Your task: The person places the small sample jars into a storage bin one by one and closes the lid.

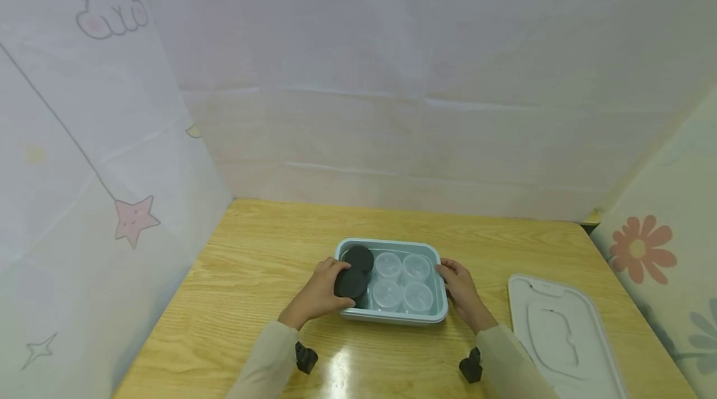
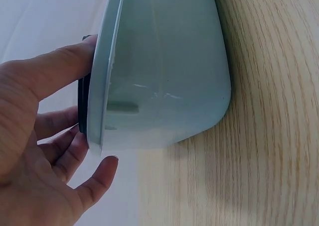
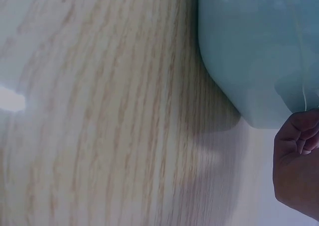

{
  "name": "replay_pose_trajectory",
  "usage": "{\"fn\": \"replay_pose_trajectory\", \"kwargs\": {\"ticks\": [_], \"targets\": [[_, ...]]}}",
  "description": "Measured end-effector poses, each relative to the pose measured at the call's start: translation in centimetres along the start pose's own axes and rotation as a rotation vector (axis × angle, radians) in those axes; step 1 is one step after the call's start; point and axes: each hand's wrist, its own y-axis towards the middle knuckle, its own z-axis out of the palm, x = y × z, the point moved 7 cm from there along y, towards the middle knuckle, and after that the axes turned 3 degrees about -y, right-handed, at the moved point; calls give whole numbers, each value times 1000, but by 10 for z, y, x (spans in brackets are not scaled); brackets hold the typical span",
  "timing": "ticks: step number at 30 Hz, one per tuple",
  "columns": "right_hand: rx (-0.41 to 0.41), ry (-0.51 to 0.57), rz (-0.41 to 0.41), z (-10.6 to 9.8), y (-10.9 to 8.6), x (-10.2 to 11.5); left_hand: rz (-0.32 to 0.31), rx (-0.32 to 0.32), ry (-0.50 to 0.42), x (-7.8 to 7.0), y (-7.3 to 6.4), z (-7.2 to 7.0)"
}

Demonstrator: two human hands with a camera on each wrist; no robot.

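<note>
Pale sleeves come in from the lower edge, both hands at a light-blue plastic tub on the worktop. The left hand has its grip clamped across the nearer black round lid in the tub's left end. That smooth edge seems to offer little purchase, so a slack pinch could let it slip; the second black round lid, just behind, could be knocked, and the clear plastic cups jostled. An uneven pull on the right could skew the tub. The left arm angles in from the front-left, thumb toward the near rim, fingers beyond; the right hand curls its grip on the opposite end, near the white lid.
</note>
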Motion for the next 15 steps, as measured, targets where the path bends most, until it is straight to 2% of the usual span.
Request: {"fn": "replay_pose_trajectory", "kwargs": {"ticks": [15], "targets": [[11,-9,-13,1,0,1,-3,11,-7,0,-2,-1]]}}
